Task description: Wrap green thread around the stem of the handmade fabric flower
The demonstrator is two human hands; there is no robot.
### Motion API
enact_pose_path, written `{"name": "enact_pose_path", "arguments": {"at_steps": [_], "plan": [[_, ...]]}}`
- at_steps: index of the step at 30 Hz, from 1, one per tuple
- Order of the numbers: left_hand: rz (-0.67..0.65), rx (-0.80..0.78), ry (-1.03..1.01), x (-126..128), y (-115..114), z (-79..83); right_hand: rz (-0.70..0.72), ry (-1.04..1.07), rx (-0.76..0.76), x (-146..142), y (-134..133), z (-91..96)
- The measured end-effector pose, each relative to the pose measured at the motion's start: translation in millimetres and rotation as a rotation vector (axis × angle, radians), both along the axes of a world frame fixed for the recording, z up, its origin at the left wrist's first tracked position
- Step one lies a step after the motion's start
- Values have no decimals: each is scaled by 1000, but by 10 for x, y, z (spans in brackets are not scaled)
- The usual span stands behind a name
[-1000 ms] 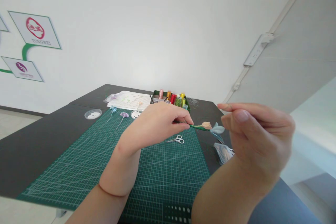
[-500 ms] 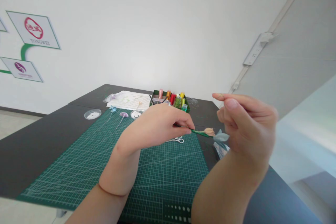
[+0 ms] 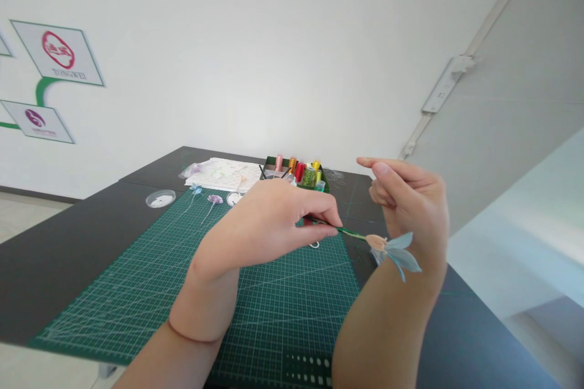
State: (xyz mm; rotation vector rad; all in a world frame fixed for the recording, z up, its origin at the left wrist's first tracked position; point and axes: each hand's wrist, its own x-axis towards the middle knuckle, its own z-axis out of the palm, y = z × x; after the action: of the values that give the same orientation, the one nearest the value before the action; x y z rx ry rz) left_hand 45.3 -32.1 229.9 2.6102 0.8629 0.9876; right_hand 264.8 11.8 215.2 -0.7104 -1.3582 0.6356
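Note:
My left hand pinches the green stem of a small craft flower, which has a peach bud and pale blue petals and points to the right above the green cutting mat. My right hand is raised just behind the flower's head, fingers curled with thumb and forefinger pressed together as if on a fine thread too thin to see. Small scissors lie on the mat, almost wholly hidden behind my left hand.
A green box of coloured thread spools stands at the table's far side, next to a printed sheet. A clear round dish, two finished small flowers and a white disc lie at the mat's far edge.
My right hand has drawn back leftward and away from the camera, now smaller in view. The flower has tipped lower and its blue petals now show in front of my right wrist.

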Motion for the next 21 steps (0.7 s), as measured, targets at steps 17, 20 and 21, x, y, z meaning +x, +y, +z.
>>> {"name": "enact_pose_path", "arguments": {"at_steps": [17, 20, 21], "plan": [[125, 247, -329, 33, -71, 17, 175, -248, -234, 50, -19, 37], [165, 245, -457, 57, -26, 7, 185, -318, -166, 56, -24, 32], [185, 239, -499, 67, -1, 3, 170, -332, -153, 57, -28, 30]]}}
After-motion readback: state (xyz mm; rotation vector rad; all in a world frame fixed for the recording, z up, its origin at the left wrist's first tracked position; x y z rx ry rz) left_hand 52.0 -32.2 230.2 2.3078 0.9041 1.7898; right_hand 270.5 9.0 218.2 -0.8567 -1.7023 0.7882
